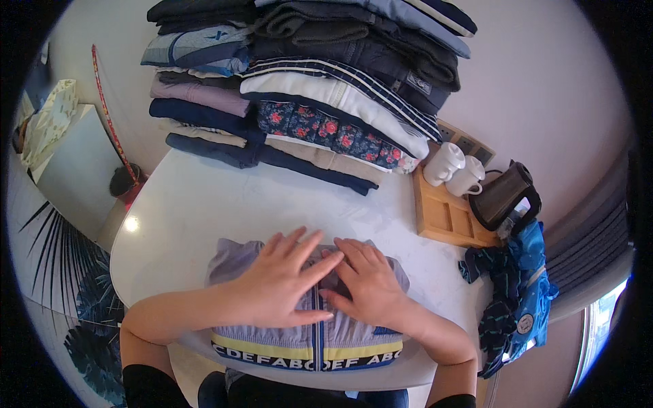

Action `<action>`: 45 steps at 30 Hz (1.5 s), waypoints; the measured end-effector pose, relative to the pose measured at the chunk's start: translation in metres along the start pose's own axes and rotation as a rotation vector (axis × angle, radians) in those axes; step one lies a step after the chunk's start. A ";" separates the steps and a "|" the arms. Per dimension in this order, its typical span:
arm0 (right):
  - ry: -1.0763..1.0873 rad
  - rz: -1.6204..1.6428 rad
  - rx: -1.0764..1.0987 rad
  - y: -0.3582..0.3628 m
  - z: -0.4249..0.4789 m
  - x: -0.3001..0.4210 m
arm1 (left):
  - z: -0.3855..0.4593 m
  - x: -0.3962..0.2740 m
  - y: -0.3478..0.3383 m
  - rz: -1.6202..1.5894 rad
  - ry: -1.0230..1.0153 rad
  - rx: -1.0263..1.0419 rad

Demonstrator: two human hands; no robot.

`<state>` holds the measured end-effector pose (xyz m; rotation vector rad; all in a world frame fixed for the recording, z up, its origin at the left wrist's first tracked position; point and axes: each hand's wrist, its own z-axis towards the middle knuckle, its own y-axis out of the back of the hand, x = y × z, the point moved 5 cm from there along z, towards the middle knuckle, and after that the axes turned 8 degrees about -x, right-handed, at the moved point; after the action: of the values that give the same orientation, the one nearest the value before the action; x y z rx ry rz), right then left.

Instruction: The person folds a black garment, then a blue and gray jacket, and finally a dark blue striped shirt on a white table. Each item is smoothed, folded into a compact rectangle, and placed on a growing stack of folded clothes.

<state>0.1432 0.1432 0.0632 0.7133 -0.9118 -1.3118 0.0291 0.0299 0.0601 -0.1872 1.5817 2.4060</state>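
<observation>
A light purple-grey zip jacket [265,336] with a yellow stripe and a lettered dark hem lies folded at the front edge of the white table. My left hand [285,280] is over its left and middle part, fingers spread, thumb pointing right near the zip. My right hand [365,283] is over the right part, its fingers close to my left fingertips. Both palms face down and neither hand grips the cloth; whether they press on it or hover just above, I cannot tell. The hands hide much of the jacket's upper part.
Tall stacks of folded clothes [326,127] stand at the table's back. To the right are a wooden tray [438,219], white lidded mugs [444,163], an electric kettle [502,196] and crumpled blue clothing [530,290] at the edge. The white tabletop [204,204] shows between stacks and jacket.
</observation>
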 end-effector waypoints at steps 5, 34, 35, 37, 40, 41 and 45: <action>-0.173 0.069 0.130 -0.036 -0.015 -0.037 | -0.003 0.040 -0.053 -0.016 0.133 0.067; -0.178 0.121 0.076 -0.031 -0.009 -0.035 | 0.010 0.045 -0.053 -0.102 0.100 0.126; -0.177 0.122 0.072 -0.031 -0.010 -0.035 | 0.010 0.044 -0.053 -0.104 0.096 0.128; -0.173 0.128 0.077 -0.032 -0.013 -0.036 | 0.010 0.043 -0.053 -0.098 0.098 0.139; -0.175 0.139 0.047 -0.032 -0.012 -0.036 | 0.010 0.044 -0.053 -0.090 0.102 0.139; -0.173 0.146 0.055 -0.032 -0.012 -0.036 | 0.008 0.045 -0.054 -0.097 0.100 0.118; -0.178 0.145 0.060 -0.029 -0.011 -0.035 | 0.010 0.044 -0.053 -0.095 0.114 0.142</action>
<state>0.1380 0.1729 0.0275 0.5709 -1.1297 -1.2365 0.0018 0.0652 0.0068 -0.3687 1.7445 2.2375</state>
